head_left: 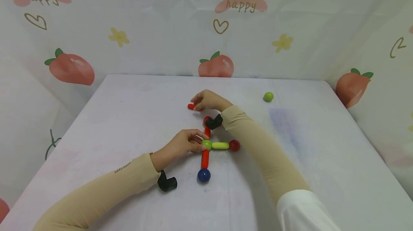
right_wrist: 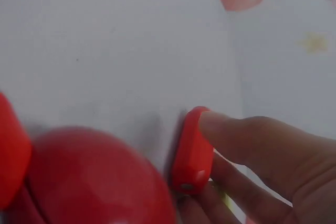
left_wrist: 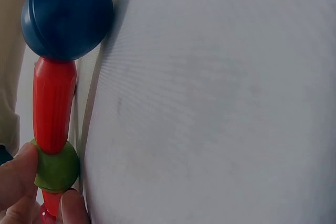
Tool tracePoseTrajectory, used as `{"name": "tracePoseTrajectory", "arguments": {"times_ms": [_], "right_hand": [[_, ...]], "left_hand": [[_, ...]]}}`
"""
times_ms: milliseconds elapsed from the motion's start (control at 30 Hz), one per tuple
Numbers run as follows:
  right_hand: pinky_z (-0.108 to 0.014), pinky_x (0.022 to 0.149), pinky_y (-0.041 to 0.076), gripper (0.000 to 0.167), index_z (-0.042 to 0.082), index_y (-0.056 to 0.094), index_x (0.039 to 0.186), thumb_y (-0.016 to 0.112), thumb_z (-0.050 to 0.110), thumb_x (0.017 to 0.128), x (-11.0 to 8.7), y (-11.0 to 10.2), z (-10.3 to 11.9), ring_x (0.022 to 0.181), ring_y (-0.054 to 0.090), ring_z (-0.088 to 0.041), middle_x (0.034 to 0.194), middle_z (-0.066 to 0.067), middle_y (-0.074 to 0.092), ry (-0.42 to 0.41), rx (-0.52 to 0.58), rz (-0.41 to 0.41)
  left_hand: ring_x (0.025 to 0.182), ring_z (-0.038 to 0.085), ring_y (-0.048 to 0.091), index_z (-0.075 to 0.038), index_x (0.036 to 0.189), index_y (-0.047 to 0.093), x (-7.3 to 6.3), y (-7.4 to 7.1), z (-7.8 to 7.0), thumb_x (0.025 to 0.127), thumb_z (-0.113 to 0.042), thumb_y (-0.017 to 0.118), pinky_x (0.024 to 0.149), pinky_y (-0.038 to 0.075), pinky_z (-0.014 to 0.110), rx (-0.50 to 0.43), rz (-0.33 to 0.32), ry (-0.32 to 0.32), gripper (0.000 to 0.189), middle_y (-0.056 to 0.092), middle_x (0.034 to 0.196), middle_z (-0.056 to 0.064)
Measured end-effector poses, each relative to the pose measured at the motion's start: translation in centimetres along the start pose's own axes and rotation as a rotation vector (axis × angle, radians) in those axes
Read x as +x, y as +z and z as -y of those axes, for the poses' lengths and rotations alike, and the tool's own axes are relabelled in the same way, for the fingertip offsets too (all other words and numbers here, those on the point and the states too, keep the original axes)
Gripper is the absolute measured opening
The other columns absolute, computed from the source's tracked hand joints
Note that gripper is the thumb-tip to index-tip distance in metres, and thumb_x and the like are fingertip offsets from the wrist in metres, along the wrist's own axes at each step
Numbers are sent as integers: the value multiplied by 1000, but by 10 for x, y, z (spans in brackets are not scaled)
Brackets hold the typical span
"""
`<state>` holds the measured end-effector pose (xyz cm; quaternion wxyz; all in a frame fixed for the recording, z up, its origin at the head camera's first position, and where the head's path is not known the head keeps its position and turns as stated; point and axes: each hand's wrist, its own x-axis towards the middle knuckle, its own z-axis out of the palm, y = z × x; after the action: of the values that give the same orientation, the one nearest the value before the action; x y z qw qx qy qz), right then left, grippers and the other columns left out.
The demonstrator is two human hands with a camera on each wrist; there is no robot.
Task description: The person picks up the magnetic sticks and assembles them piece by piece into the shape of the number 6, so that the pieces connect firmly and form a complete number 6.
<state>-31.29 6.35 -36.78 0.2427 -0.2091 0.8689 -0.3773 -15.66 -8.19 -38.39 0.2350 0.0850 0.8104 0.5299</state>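
Observation:
My left hand (head_left: 180, 144) pinches the green ball (head_left: 207, 145) at the hub of a ball-and-rod toy figure. From that hub a red rod (head_left: 205, 159) runs toward me to a blue ball (head_left: 204, 175). A light green rod (head_left: 220, 145) reaches right to a dark red ball (head_left: 234, 145). Another red rod (head_left: 207, 132) points away to a red ball (head_left: 207, 119), partly covered by the right wrist's black camera. Beyond the figure, my right hand (head_left: 213, 100) holds a loose red rod (right_wrist: 192, 150) between thumb and fingers, close over the table.
A loose green ball (head_left: 269, 97) lies at the back right of the white-covered table (head_left: 145, 98). Behind it hangs a printed cloth (head_left: 161, 26) with peaches and hearts. A black wrist camera (head_left: 167, 182) sits under the left forearm.

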Motion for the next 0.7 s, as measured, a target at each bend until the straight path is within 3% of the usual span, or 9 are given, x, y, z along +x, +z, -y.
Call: {"name": "tracePoseTrajectory", "arguments": {"times_ms": [367, 700], "right_hand": [[-28, 89, 50, 33, 6, 68, 119, 68, 2, 87, -1, 2, 5, 97, 60, -19, 114, -11, 68, 16, -104, -27], [-26, 86, 50, 31, 6, 69, 117, 68, 2, 87, 1, 3, 5, 94, 60, -18, 110, -11, 69, 20, -125, -41]], "left_hand": [[78, 13, 60, -1, 112, 67, -1, 0, 0, 85, -3, 72, 71, 53, 24, -20, 5, 7, 28, 66, 97, 12], [78, 13, 60, -1, 112, 67, -1, 0, 1, 85, -3, 71, 71, 53, 23, -38, 12, 17, 28, 65, 96, 12]]}}
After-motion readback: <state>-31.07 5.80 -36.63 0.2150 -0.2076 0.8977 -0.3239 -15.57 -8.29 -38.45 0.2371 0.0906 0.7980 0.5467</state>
